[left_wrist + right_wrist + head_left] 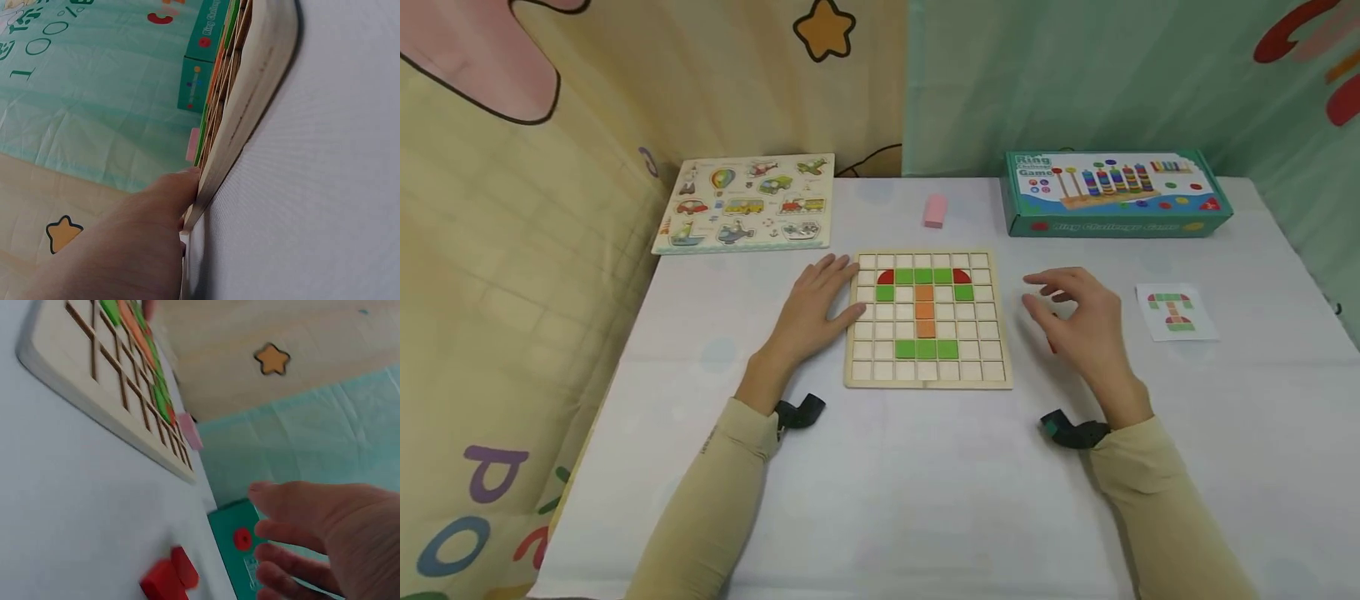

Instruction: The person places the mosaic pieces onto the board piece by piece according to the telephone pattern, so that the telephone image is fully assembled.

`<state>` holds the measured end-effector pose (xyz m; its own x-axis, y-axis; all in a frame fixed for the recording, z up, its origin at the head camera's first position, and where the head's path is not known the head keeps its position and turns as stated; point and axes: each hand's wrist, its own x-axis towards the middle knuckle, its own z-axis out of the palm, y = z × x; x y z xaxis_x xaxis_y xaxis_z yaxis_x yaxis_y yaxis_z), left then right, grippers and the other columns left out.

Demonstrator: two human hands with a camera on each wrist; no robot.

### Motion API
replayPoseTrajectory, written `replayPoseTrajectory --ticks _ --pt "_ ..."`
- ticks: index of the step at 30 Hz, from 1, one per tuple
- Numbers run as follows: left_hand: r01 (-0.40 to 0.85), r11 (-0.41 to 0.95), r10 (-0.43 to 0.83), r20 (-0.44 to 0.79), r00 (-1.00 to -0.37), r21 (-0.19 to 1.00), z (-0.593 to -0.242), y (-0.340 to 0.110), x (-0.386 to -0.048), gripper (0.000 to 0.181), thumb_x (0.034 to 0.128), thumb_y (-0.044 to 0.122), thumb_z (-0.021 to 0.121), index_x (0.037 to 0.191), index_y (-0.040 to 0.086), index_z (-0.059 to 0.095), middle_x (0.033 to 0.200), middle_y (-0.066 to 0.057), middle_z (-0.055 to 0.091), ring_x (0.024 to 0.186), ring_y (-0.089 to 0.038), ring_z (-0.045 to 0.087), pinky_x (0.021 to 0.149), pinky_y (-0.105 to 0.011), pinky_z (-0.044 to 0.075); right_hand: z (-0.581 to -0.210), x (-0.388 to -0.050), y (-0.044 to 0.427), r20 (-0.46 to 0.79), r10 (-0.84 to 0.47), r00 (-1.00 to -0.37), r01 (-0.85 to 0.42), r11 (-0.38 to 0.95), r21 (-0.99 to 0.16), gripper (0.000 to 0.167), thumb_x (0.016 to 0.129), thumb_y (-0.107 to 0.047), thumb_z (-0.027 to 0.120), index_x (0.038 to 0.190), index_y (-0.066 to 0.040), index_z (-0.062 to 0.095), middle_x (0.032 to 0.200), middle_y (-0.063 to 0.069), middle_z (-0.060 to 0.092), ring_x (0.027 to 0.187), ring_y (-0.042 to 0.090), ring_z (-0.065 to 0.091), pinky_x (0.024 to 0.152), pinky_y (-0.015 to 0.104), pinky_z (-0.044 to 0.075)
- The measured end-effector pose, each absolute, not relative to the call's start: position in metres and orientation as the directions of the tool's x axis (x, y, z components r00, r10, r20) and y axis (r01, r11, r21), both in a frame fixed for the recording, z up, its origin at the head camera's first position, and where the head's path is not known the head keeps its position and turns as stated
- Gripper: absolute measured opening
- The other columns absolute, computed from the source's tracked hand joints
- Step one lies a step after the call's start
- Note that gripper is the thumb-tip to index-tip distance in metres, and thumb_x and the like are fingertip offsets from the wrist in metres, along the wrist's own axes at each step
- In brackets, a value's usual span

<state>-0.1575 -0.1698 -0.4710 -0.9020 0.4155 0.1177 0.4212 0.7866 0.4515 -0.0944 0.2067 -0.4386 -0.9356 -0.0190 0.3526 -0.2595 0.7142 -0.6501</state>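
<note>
A square wooden grid board (925, 384) lies on the table with coloured tiles in some cells. Green tiles (923, 276) form a top row with a red rounded tile (886, 277) at each end. Orange tiles (925, 311) run down the middle to a lower green row. My left hand (808, 308) rests at the board's left edge, its thumb and fingertips touching the rim. To the right of the board hovers my right hand (1082, 321), fingers loosely bent and thumb apart, with nothing between them. Below it, two red pieces (167, 581) lie on the table.
A small card (1177, 312) printed with a tile pattern lies at the right. Behind the board stands a pink block (935, 211). A picture puzzle board (745, 204) is at the back left, and a green game box (1116, 196) at the back right.
</note>
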Motion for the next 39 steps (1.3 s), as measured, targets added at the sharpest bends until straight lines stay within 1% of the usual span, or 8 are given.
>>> replayPoseTrajectory --ticks 3,4,8,12,15,30,36,39 --pt "0.411 0.792 0.412 0.102 -0.906 0.452 -0.470 -0.174 -0.154 0.069 0.1035 0.042 0.063 0.161 0.010 0.043 0.171 -0.010 0.035 0.163 -0.031 0.020 0.136 -0.048 0.008 -0.431 -0.094 0.237 0.167 0.054 -0.985 -0.064 0.775 -0.628 0.045 0.093 -0.026 0.082 0.132 -0.005 0.071 0.127 0.019 0.066 0.110 0.038 0.063 0.092 0.054 0.055" --pt "0.409 0.793 0.409 0.103 -0.907 0.451 -0.470 -0.176 -0.154 0.069 0.1037 0.042 0.063 0.161 0.010 0.043 0.171 -0.010 0.035 0.163 -0.031 0.021 0.136 -0.048 0.008 -0.429 -0.096 0.243 0.109 0.054 -0.993 -0.025 0.786 -0.618 0.050 0.092 -0.028 0.084 0.133 -0.004 0.070 0.127 0.021 0.065 0.111 0.039 0.061 0.092 0.054 0.054" --pt "0.415 0.793 0.397 0.138 -0.907 0.446 -0.465 -0.181 -0.163 0.068 0.1042 0.043 0.062 0.161 0.010 0.043 0.171 -0.011 0.036 0.163 -0.031 0.021 0.136 -0.047 0.008 -0.422 -0.108 0.251 0.003 0.028 -1.000 0.021 0.799 -0.601 0.053 0.088 -0.028 0.088 0.129 0.000 0.070 0.117 0.024 0.068 0.103 0.037 0.062 0.084 0.039 0.049" --pt "0.422 0.791 0.379 0.187 -0.906 0.443 -0.458 -0.185 -0.175 0.068 0.1036 0.044 0.063 0.160 0.011 0.045 0.171 -0.010 0.037 0.163 -0.029 0.021 0.136 -0.044 0.007 -0.416 -0.122 0.245 0.001 -0.003 -1.000 -0.003 0.779 -0.627 0.039 0.090 -0.024 0.086 0.120 -0.001 0.075 0.106 0.022 0.072 0.094 0.032 0.066 0.075 0.017 0.045" --pt "0.430 0.786 0.385 0.193 -0.902 0.443 -0.457 -0.185 -0.180 0.068 0.1039 0.044 0.062 0.161 0.012 0.044 0.171 -0.010 0.036 0.163 -0.028 0.020 0.136 -0.042 0.006 -0.414 -0.124 0.242 0.005 -0.010 -1.000 -0.011 0.776 -0.631 0.034 0.090 -0.022 0.086 0.116 -0.002 0.076 0.101 0.021 0.074 0.091 0.031 0.067 0.070 0.011 0.044" --pt "0.414 0.796 0.407 0.116 -0.906 0.442 -0.464 -0.177 -0.170 0.068 0.1054 0.045 0.059 0.163 0.013 0.041 0.173 -0.008 0.032 0.164 -0.026 0.017 0.136 -0.038 0.002 -0.437 -0.108 0.230 0.028 -0.035 -0.999 -0.045 0.763 -0.645 0.031 0.092 -0.018 0.084 0.116 -0.001 0.074 0.106 0.020 0.071 0.092 0.028 0.062 0.069 0.009 0.041" --pt "0.407 0.794 0.410 0.098 -0.907 0.451 -0.470 -0.176 -0.164 0.070 0.1050 0.046 0.060 0.163 0.014 0.040 0.173 -0.007 0.032 0.164 -0.025 0.016 0.136 -0.038 0.002 -0.446 -0.102 0.223 0.068 -0.016 -0.998 -0.059 0.720 -0.692 0.025 0.093 -0.019 0.083 0.112 -0.005 0.076 0.102 0.014 0.074 0.086 0.013 0.060 0.070 0.006 0.045" --pt "0.411 0.791 0.415 0.096 -0.905 0.454 -0.473 -0.174 -0.163 0.069 0.1054 0.047 0.059 0.164 0.014 0.039 0.173 -0.006 0.031 0.164 -0.024 0.016 0.136 -0.038 0.002 -0.449 -0.100 0.214 0.125 -0.011 -0.992 -0.102 0.648 -0.755 0.021 0.093 -0.016 0.082 0.110 -0.003 0.079 0.103 0.015 0.075 0.086 0.003 0.061 0.072 0.005 0.048"
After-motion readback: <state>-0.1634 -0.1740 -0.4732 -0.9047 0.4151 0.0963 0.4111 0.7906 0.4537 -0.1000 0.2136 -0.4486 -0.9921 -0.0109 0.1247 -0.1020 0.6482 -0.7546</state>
